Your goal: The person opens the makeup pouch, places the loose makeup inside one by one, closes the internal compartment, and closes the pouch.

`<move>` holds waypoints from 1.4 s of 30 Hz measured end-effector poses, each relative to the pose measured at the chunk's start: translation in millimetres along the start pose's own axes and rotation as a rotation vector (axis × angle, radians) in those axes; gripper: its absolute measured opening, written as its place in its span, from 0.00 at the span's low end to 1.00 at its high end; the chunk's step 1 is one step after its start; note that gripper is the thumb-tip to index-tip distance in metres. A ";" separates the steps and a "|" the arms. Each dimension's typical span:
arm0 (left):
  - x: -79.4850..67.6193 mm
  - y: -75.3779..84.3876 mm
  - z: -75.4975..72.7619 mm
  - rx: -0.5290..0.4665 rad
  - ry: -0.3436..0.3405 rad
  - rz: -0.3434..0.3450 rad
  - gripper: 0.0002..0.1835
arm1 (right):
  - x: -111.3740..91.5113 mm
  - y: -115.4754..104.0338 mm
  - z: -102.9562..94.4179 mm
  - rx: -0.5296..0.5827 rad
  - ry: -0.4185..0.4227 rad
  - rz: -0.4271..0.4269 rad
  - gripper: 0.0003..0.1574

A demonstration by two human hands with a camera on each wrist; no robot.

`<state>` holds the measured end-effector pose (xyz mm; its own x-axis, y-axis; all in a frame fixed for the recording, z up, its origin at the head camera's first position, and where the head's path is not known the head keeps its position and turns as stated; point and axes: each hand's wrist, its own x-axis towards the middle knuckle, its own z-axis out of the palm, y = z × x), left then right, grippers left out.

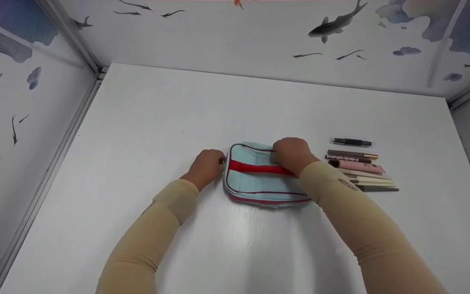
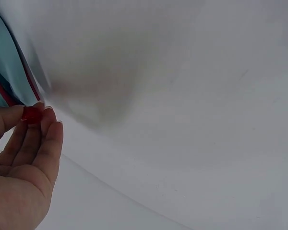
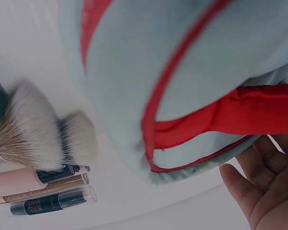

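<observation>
A light blue cosmetic bag (image 1: 251, 183) with dark red piping and a red strap (image 1: 259, 168) lies on the white table between both hands. At its left end, my left hand (image 1: 207, 166) pinches a small round red zipper pull (image 2: 32, 115) between thumb and fingertips. My right hand (image 1: 294, 153) grips the bag's far edge toward the right. In the right wrist view, that hand's fingers (image 3: 269, 158) pass behind the bag's rim, their tips partly hidden. The right forearm covers the bag's right end in the head view.
Right of the bag lie several cosmetics: a dark capped stick (image 1: 352, 142), a brown tube (image 1: 351, 154), a pink tube (image 1: 359, 166) and pale-handled makeup brushes (image 1: 373, 180). Soft brush heads (image 3: 31, 129) show close to the bag. Printed panels (image 1: 235, 45) rise behind the table.
</observation>
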<state>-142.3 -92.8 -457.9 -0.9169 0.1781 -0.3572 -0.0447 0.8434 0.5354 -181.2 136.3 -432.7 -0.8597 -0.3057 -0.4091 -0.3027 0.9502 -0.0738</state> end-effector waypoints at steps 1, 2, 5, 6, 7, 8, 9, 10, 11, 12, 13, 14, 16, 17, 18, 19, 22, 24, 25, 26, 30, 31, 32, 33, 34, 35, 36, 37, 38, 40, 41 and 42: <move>-1.7 -0.2 -0.3 0.004 0.001 0.004 0.14 | 0.1 0.2 -0.4 -0.007 0.005 -0.007 0.17; -3.3 -0.5 -0.3 0.004 0.001 0.006 0.14 | 0.3 0.4 -0.8 -0.014 0.012 -0.013 0.16; -8.8 -1.9 0.7 0.004 0.004 0.019 0.13 | 1.1 1.1 -0.5 -0.028 0.028 -0.027 0.16; -10.5 -2.7 1.6 0.003 0.004 0.023 0.13 | 1.6 1.3 -0.2 -0.035 0.031 -0.032 0.16; -12.7 -3.0 2.4 -0.002 0.004 0.024 0.13 | 1.9 1.8 0.4 -0.033 0.030 -0.031 0.16; -14.6 -3.5 3.7 -0.006 0.002 0.027 0.13 | 2.1 2.1 1.0 -0.027 0.028 -0.029 0.16; -16.7 -3.9 4.9 -0.006 0.000 0.031 0.12 | 2.5 2.5 1.7 -0.020 0.025 -0.027 0.16; -18.6 -4.4 6.0 -0.007 -0.002 0.035 0.12 | 2.7 3.1 2.3 -0.013 0.021 -0.026 0.17; -20.6 -4.7 7.2 -0.005 -0.003 0.040 0.12 | 3.1 3.7 2.7 -0.007 0.017 -0.025 0.17; -22.9 -4.8 8.2 -0.009 -0.007 0.041 0.12 | 3.5 4.5 3.1 -0.003 0.013 -0.021 0.17; -25.6 -5.0 9.1 -0.012 -0.010 0.046 0.12 | 3.5 4.9 3.8 0.002 0.010 -0.018 0.17; -28.2 -5.2 10.1 -0.015 -0.017 0.049 0.12 | 3.7 5.2 4.1 0.005 0.008 -0.014 0.17; -34.1 -5.5 11.4 -0.026 -0.024 0.055 0.12 | 4.1 5.4 4.1 0.003 0.006 -0.010 0.16; -36.9 -5.5 12.2 -0.031 -0.026 0.059 0.12 | 4.3 5.4 3.9 0.000 0.006 -0.008 0.17; -39.9 -5.6 12.7 -0.036 -0.030 0.060 0.13 | 4.4 5.1 3.5 -0.005 0.007 -0.009 0.16; -42.6 -5.8 13.3 -0.039 -0.032 0.063 0.13 | 4.5 4.7 3.0 -0.009 0.008 -0.010 0.15; -50.9 -6.8 15.3 -0.063 -0.039 0.061 0.14 | 4.6 3.7 1.8 -0.013 0.013 -0.016 0.15; -56.0 -7.7 16.8 -0.077 -0.049 0.058 0.14 | 4.3 3.5 1.7 -0.006 0.013 -0.019 0.14; -58.5 -8.3 17.7 -0.086 -0.053 0.057 0.14 | 4.2 3.5 1.8 -0.002 0.013 -0.018 0.14; -61.0 -8.8 18.7 -0.095 -0.058 0.058 0.14 | 4.1 3.8 2.0 0.001 0.013 -0.019 0.14; -70.3 -10.9 22.8 -0.125 -0.064 0.084 0.13 | 4.9 4.1 3.6 -0.004 0.022 -0.027 0.14; -72.3 -11.1 24.1 -0.136 -0.063 0.091 0.12 | 5.0 4.1 3.9 -0.012 0.028 -0.029 0.14; -74.0 -11.2 25.5 -0.148 -0.062 0.097 0.12 | 5.1 4.1 4.3 -0.020 0.033 -0.029 0.14; -75.9 -11.1 26.8 -0.159 -0.060 0.103 0.12 | 5.2 3.9 4.6 -0.026 0.039 -0.030 0.13; -77.5 -10.9 28.3 -0.168 -0.056 0.106 0.11 | 5.3 3.7 4.9 -0.033 0.042 -0.030 0.13; -78.9 -10.2 29.9 -0.173 -0.053 0.111 0.11 | 5.1 3.8 5.1 -0.038 0.046 -0.029 0.13; -80.3 -9.5 31.4 -0.179 -0.048 0.112 0.11 | 5.0 4.0 5.3 -0.048 0.049 -0.030 0.13; -81.5 -8.7 33.0 -0.180 -0.040 0.117 0.11 | 4.9 3.9 5.5 -0.046 0.050 -0.028 0.13; -82.8 -8.0 34.6 -0.182 -0.032 0.122 0.11 | 5.0 3.9 5.6 -0.048 0.050 -0.028 0.13; -85.3 -6.5 37.4 -0.184 -0.016 0.127 0.11 | 4.9 3.7 5.5 -0.045 0.052 -0.028 0.13; -86.5 -5.7 38.6 -0.185 -0.008 0.129 0.11 | 4.9 3.6 5.4 -0.045 0.054 -0.029 0.14; -87.7 -4.9 39.7 -0.188 -0.003 0.128 0.11 | 4.9 3.5 5.3 -0.046 0.054 -0.029 0.14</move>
<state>-45.9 -92.5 -459.6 -0.9187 0.2793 -0.2792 -0.0014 0.7047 0.7095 -184.4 138.4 -439.8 -0.8711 -0.3366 -0.3576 -0.3449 0.9377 -0.0425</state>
